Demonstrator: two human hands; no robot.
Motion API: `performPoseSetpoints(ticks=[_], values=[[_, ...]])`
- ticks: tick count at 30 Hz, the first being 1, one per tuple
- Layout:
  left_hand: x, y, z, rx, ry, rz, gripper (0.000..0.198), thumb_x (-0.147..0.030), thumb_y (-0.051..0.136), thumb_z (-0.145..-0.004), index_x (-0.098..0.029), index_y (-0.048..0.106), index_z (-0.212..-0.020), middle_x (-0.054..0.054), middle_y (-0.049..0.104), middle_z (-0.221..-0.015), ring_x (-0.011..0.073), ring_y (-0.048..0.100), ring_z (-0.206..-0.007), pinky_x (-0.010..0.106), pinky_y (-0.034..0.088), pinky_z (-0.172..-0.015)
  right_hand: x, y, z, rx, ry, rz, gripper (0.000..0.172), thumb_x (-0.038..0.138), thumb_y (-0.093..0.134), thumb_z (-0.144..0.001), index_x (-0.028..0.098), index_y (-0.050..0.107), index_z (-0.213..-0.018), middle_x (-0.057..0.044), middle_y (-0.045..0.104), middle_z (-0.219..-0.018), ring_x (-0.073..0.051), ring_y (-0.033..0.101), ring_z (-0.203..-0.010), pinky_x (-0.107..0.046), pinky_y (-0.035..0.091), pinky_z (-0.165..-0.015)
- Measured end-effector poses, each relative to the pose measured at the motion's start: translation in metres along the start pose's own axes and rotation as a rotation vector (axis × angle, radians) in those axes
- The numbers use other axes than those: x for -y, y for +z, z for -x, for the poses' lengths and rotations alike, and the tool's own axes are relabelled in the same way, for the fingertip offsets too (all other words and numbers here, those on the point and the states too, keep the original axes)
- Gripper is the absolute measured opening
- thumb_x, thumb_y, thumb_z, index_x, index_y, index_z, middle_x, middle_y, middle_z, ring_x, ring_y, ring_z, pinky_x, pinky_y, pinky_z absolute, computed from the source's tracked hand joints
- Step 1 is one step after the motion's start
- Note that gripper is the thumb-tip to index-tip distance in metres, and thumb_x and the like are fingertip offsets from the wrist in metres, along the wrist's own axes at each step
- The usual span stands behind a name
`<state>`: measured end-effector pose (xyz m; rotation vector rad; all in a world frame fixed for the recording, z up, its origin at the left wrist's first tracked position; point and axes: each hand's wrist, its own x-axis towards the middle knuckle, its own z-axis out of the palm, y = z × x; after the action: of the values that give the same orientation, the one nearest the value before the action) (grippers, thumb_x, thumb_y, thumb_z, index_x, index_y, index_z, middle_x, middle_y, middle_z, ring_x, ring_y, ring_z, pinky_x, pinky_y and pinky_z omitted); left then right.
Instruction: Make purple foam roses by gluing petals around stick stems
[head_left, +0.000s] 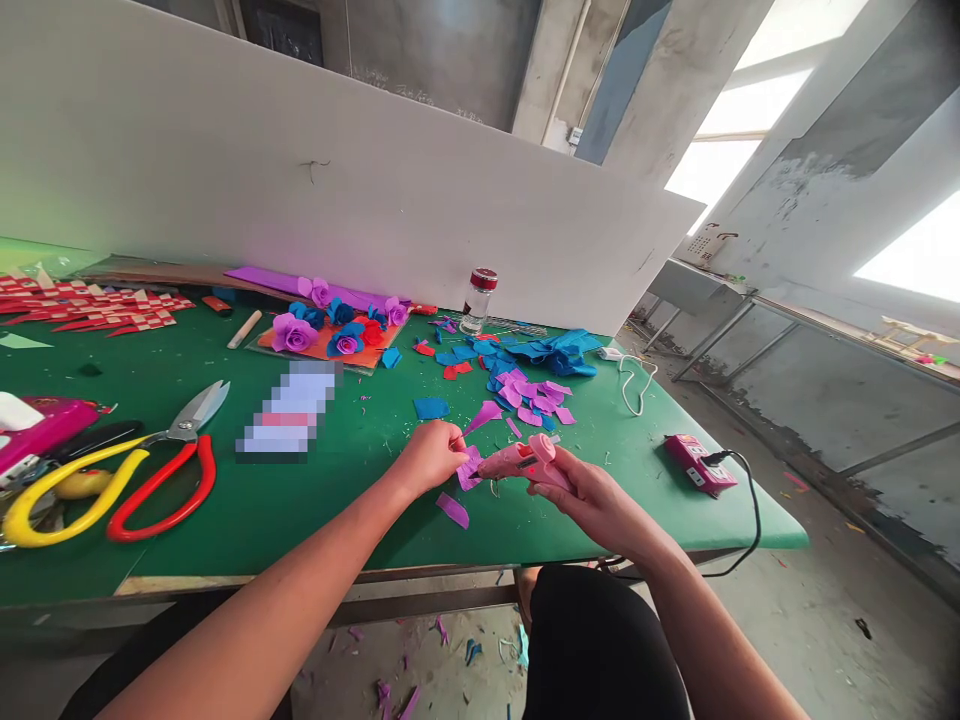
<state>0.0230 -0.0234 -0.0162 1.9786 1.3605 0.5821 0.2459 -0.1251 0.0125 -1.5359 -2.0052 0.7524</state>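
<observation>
My right hand (589, 495) is wrapped around a pink glue gun (540, 455), whose nozzle points left. Its tip is at a small purple paper petal (469, 470) beside my left fingers; I cannot tell whether it touches. My left hand (431, 455) is closed in a pinch on a purple paper piece (484, 415) that sticks out above the fingertips. Another purple paper strip (454, 510) lies on the table just below. Behind the hands is a loose pile of purple petals (532, 395), with blue paper pieces (555, 352) around it.
Finished paper roses (294, 333) lie at the back left. Scissors (199, 415) with yellow and red handles rest at left. A red-lidded glass jar (478, 300) stands by the white board (375, 190). At right are a magenta power strip (699, 465) and a white cable (637, 390).
</observation>
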Motion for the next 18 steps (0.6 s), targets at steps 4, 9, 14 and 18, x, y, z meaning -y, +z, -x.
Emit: performPoseSetpoints(ticks=[4,9,14,18], values=[[0.001,0.0003,-0.0005,-0.003,0.003,0.002,0.01,-0.012,0.06,-0.064,-0.017,0.061,-0.056,-0.002,0.058,-0.052,0.014,0.053,-0.056,0.024,0.031,-0.051,0.002,-0.0017,0.0006,0.009,0.004,0.018,0.039,0.039,0.048,-0.091,0.024,0.051,-0.127,-0.003,0.067,-0.095,-0.02,0.061,-0.079,-0.028,0.047,-0.069],[0.0,0.0003,-0.0004,-0.001,0.014,0.006,0.009,-0.013,0.059,-0.064,-0.017,0.061,-0.056,-0.001,0.059,-0.054,0.0139,0.053,-0.056,0.024,0.032,-0.05,0.0034,0.0001,0.0002,0.0,-0.017,0.044,0.043,0.039,0.048,-0.091,0.024,0.048,-0.132,-0.002,0.067,-0.095,-0.019,0.059,-0.077,-0.028,0.046,-0.069],[-0.0013,0.0,0.0,0.002,0.004,0.003,0.008,-0.014,0.059,-0.063,-0.018,0.062,-0.056,-0.001,0.059,-0.053,0.0142,0.054,-0.057,0.023,0.032,-0.051,0.0036,0.0009,-0.0014,-0.007,-0.024,0.075,0.037,0.037,0.048,-0.091,0.024,0.052,-0.125,-0.001,0.067,-0.091,-0.017,0.058,-0.074,-0.025,0.044,-0.065],[0.0006,0.001,-0.0009,0.004,0.007,-0.002,0.009,-0.014,0.058,-0.064,-0.018,0.062,-0.057,-0.001,0.06,-0.054,0.0146,0.054,-0.058,0.024,0.033,-0.052,0.0019,0.0008,-0.002,-0.006,-0.027,0.087,0.036,0.037,0.048,-0.091,0.024,0.053,-0.124,-0.001,0.067,-0.093,-0.017,0.058,-0.074,-0.025,0.044,-0.065]])
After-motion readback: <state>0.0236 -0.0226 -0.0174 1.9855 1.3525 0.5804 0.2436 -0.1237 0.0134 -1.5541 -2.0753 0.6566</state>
